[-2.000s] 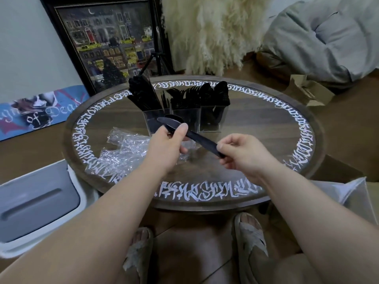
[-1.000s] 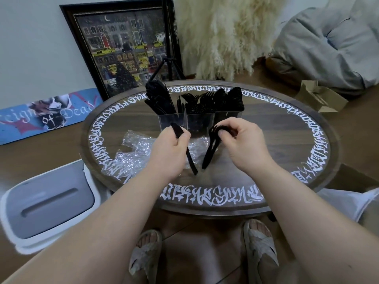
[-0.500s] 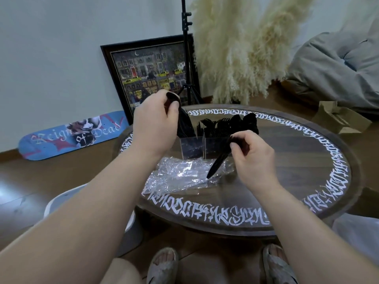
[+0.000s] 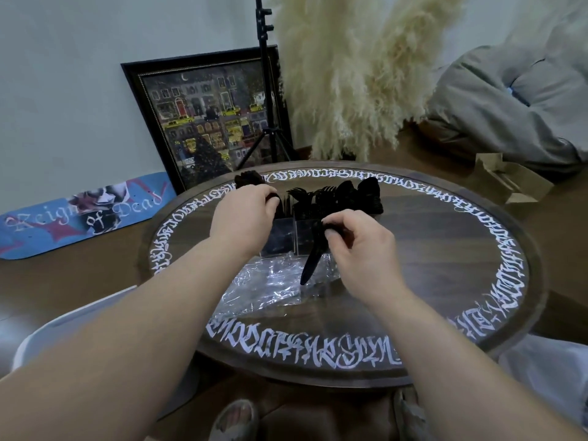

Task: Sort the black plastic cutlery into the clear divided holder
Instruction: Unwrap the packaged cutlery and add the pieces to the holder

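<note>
Round wooden worktop (image 4: pixel 429 249) with white calligraphy ringing its rim. Clear divided holder (image 4: pixel 288 238) stands toward the far side, left of centre, compartments packed with black plastic cutlery (image 4: pixel 350 195) standing upright, heads up; which type sits in which compartment cannot be told. Left hand (image 4: pixel 243 214) is at the holder's left compartment, fingers curled over the tops of the black pieces there; whether it grips one cannot be told. Right hand (image 4: pixel 359 246) is just in front of the holder, thumb and fingers pinching a black plastic utensil (image 4: pixel 313 259) near its upper end; the piece hangs slanting down and left, its lower tip over a crumpled clear plastic wrapper (image 4: pixel 270 288) lying on the worktop on the near side of the holder. Behind the worktop: framed city painting (image 4: pixel 210 119) leaning on the wall, black tripod stand (image 4: pixel 267 90), pampas grass (image 4: pixel 359 65), skateboard deck (image 4: pixel 82 214) on the floor. Cardboard box (image 4: pixel 509 183) at right.
</note>
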Tool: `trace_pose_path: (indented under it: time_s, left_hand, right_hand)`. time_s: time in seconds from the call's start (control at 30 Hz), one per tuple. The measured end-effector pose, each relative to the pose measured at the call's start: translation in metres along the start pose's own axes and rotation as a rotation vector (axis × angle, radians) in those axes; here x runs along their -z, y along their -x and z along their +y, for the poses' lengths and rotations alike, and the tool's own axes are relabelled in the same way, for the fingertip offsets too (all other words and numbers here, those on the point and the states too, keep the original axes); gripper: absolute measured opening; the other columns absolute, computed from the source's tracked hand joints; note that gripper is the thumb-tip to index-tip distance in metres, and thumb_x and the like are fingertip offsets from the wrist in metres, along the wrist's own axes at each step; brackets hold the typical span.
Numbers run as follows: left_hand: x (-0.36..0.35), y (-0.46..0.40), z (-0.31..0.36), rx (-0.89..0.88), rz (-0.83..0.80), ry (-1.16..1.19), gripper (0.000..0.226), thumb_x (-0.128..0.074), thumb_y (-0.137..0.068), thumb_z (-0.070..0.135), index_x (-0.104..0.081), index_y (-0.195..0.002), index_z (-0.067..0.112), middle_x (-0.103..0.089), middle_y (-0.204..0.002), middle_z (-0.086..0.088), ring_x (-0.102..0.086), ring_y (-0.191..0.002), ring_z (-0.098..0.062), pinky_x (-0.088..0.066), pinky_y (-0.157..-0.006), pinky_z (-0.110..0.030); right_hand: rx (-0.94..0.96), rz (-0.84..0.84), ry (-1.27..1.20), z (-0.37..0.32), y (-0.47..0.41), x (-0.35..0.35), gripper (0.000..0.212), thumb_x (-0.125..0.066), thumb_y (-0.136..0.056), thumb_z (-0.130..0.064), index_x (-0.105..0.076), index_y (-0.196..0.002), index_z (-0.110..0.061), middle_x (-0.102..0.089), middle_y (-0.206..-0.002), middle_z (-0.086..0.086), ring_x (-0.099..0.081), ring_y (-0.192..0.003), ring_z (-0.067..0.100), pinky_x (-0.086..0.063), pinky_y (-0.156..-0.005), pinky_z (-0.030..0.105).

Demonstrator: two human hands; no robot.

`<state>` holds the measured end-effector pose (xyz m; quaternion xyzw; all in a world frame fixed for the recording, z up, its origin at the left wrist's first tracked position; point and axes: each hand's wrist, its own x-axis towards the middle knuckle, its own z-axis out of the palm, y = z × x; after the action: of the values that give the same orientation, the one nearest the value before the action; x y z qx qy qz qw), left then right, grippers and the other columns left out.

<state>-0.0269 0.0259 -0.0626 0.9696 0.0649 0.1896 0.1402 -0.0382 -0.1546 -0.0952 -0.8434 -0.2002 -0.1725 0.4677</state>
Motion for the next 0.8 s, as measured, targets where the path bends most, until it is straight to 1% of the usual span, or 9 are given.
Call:
trace_pose_path:
  time_s: [0.1,0.2,0.27,0.33,0.4,0.47,0.57,0.67,0.8]
  left_hand:
    - [-0.013,-0.004,-0.004,-0.023,-0.06,-0.025,0.033,-0.05,-0.097,0.028,-0.06,-0.128,0.023,-0.068,-0.115,-0.004,-0.06,-0.106,-0.029,-0.048,-0.086,-0.036]
    - [-0.018,-0.002,-0.006,-0.037,-0.108,-0.08,0.038,-0.05,-0.097,0.027,-0.054,-0.134,0.022,-0.068,-0.113,-0.005,-0.06,-0.103,-0.029,-0.049,-0.083,-0.037]
    - [-0.015,0.004,-0.007,-0.018,-0.08,-0.008,0.044,-0.049,-0.097,0.023,-0.043,-0.141,0.02,-0.067,-0.106,-0.002,-0.061,-0.095,-0.027,-0.048,-0.077,-0.036]
    - [-0.009,0.015,-0.006,-0.018,-0.054,0.123,0.047,-0.049,-0.097,0.018,-0.04,-0.143,0.02,-0.063,-0.099,0.006,-0.058,-0.083,-0.018,-0.046,-0.073,-0.033]
    - [-0.004,0.027,-0.003,-0.087,-0.089,0.184,0.044,-0.048,-0.095,0.014,-0.046,-0.138,0.02,-0.061,-0.105,0.009,-0.055,-0.08,-0.009,-0.045,-0.079,-0.027]
    - [-0.003,0.039,0.002,-0.149,-0.14,0.247,0.044,-0.051,-0.092,0.014,-0.051,-0.135,0.022,-0.061,-0.11,0.012,-0.054,-0.077,0.0,-0.04,-0.079,-0.017]
    - [-0.003,0.048,0.01,-0.169,-0.153,0.352,0.045,-0.057,-0.091,0.016,-0.053,-0.134,0.026,-0.062,-0.1,0.017,-0.056,-0.074,-0.001,-0.043,-0.076,-0.016]
    - [0.0,0.049,0.015,-0.196,-0.083,0.369,0.035,-0.062,-0.089,0.015,-0.063,-0.122,0.026,-0.058,-0.082,0.022,-0.055,-0.076,0.0,-0.046,-0.081,-0.019]
    - [0.019,0.038,0.015,-0.198,0.125,0.325,0.012,-0.064,-0.088,0.016,-0.07,-0.098,0.02,-0.063,-0.078,0.015,-0.063,-0.075,-0.012,-0.051,-0.074,-0.029]
  right_hand:
    - [-0.014,-0.021,0.003,0.002,-0.003,-0.001,0.017,-0.061,-0.089,-0.008,-0.07,-0.099,-0.019,-0.065,-0.091,-0.007,-0.057,-0.084,0.007,-0.045,-0.077,0.022]
    - [-0.03,-0.029,0.003,0.003,-0.005,-0.004,0.018,-0.061,-0.089,-0.008,-0.07,-0.099,-0.02,-0.065,-0.091,-0.007,-0.057,-0.083,0.007,-0.045,-0.076,0.021]
    - [-0.035,-0.029,0.001,0.004,-0.006,-0.005,0.019,-0.06,-0.089,-0.008,-0.07,-0.1,-0.02,-0.066,-0.092,-0.007,-0.058,-0.084,0.007,-0.045,-0.077,0.021]
    - [-0.043,-0.026,-0.006,0.005,-0.007,-0.007,0.02,-0.06,-0.089,-0.008,-0.071,-0.1,-0.021,-0.066,-0.091,-0.007,-0.058,-0.082,0.007,-0.045,-0.076,0.021]
    - [-0.06,-0.024,-0.02,0.004,-0.008,-0.008,0.021,-0.061,-0.088,-0.008,-0.071,-0.1,-0.023,-0.065,-0.089,-0.009,-0.057,-0.081,0.005,-0.044,-0.075,0.018]
    - [-0.067,-0.037,-0.038,0.003,-0.008,-0.009,0.022,-0.062,-0.088,-0.009,-0.071,-0.099,-0.025,-0.064,-0.088,-0.013,-0.056,-0.079,0.002,-0.041,-0.072,0.01]
    - [-0.07,-0.093,-0.068,-0.001,-0.007,-0.01,0.022,-0.063,-0.088,-0.012,-0.07,-0.1,-0.028,-0.063,-0.085,-0.02,-0.057,-0.079,-0.003,-0.038,-0.071,0.004]
    - [-0.078,-0.085,-0.127,-0.006,-0.003,-0.009,0.027,-0.067,-0.085,-0.012,-0.064,-0.09,-0.038,-0.062,-0.075,-0.022,-0.057,-0.072,-0.004,-0.043,-0.068,0.009]
    - [-0.098,0.016,-0.171,-0.005,-0.004,0.0,0.033,-0.067,-0.085,-0.011,-0.058,-0.08,-0.043,-0.064,-0.073,-0.019,-0.059,-0.07,0.002,-0.05,-0.069,0.018]
